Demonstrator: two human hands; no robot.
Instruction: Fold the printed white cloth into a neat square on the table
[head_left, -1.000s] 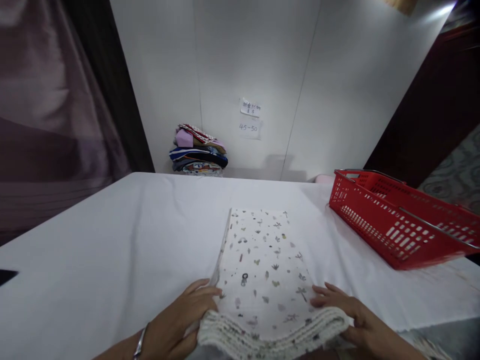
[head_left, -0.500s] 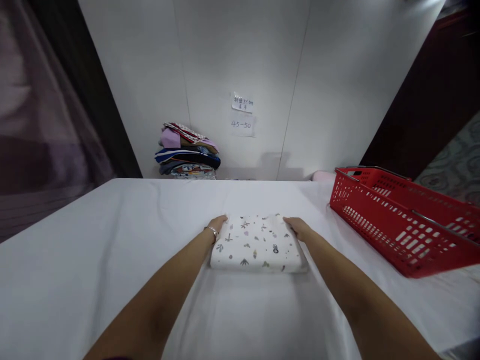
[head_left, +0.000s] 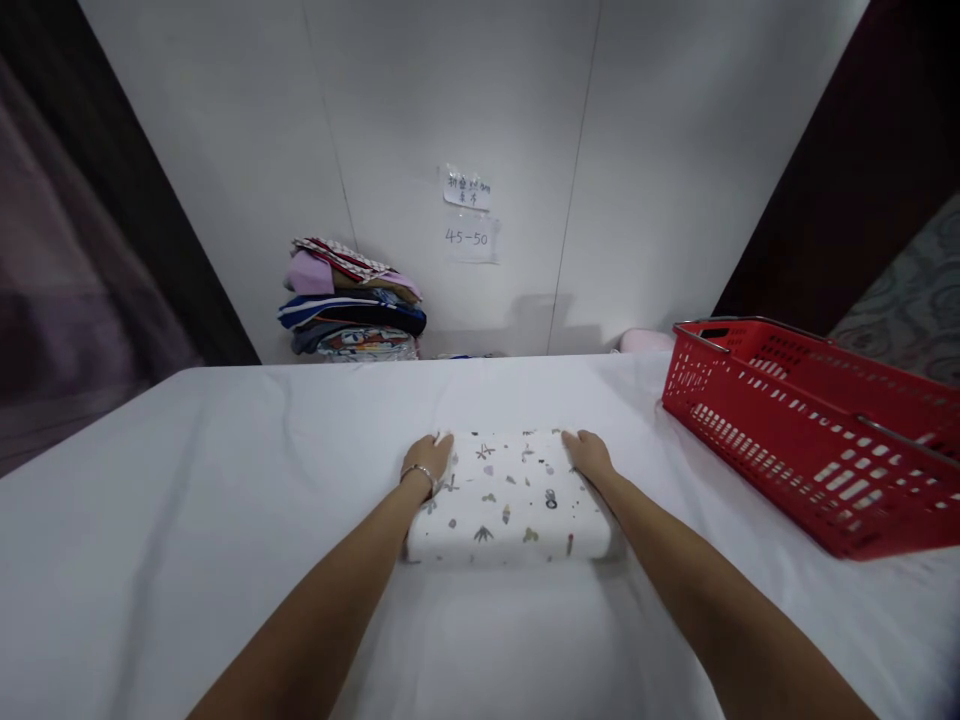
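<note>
A: Where is the patterned cloth [head_left: 506, 505]?

B: On the white-covered counter [head_left: 232, 500], straight ahead of the person, folded into a thick, flat bundle. Its rounded fold faces the person, and small plant-like motifs are scattered over the white top.

A: And the hands?

B: Both arms reach forward, one along each side. The left hand [head_left: 429, 460], with a silvery bracelet [head_left: 418, 472] at its wrist, has its fingers closed on the far left corner. The right hand [head_left: 590, 456] grips the far right corner in the same way.

A: How many layers do they pinch?

B: Hard to say. The fingertips are mostly tucked out of sight, so I can't tell.

A: What else is around?

B: A red basket [head_left: 757, 440] with slotted sides stands to the right on the counter, well apart from the cloth. Beyond the far edge, left of centre, there's a pile of folded fabrics [head_left: 352, 315] against the pale wall [head_left: 465, 80].

A: Anything on the wall?

B: Two paper notes, one above the other. The lower note [head_left: 472, 239] reads "45-50"; the upper note [head_left: 466, 190] has handwriting too small to make out.
</note>
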